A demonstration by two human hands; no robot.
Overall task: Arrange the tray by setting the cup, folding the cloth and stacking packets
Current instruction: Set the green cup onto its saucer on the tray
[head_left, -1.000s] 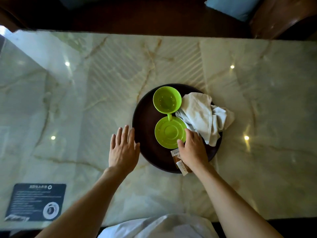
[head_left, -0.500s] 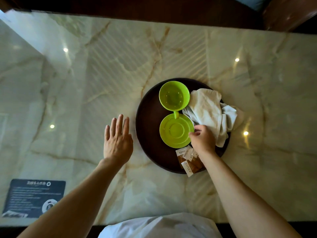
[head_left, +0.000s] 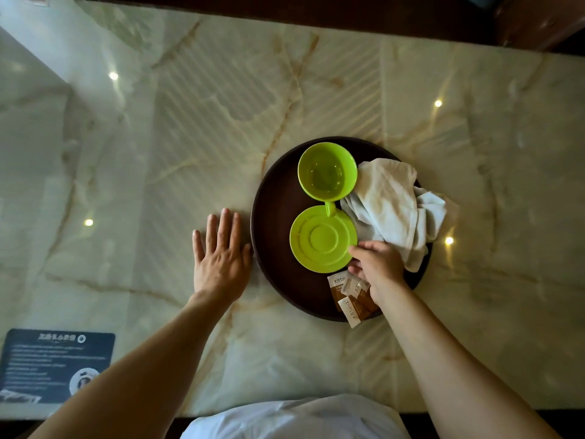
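Observation:
A round dark brown tray sits on the marble table. On it a green cup stands upright at the back, its handle pointing at the green saucer in front of it. A crumpled white cloth lies on the tray's right side, hanging over the rim. Several brown and white packets lie loosely at the tray's near edge. My right hand pinches the saucer's near right rim, fingers partly over the packets. My left hand rests flat on the table, thumb against the tray's left rim.
The pale marble table stretches wide to the left and behind the tray. A dark printed card lies at the near left corner. The table's near edge runs just before my white shirt.
My right hand has slid from over the packets to the saucer's rim, uncovering the packets. My left hand stays flat beside the tray. The camera view shifted slightly.

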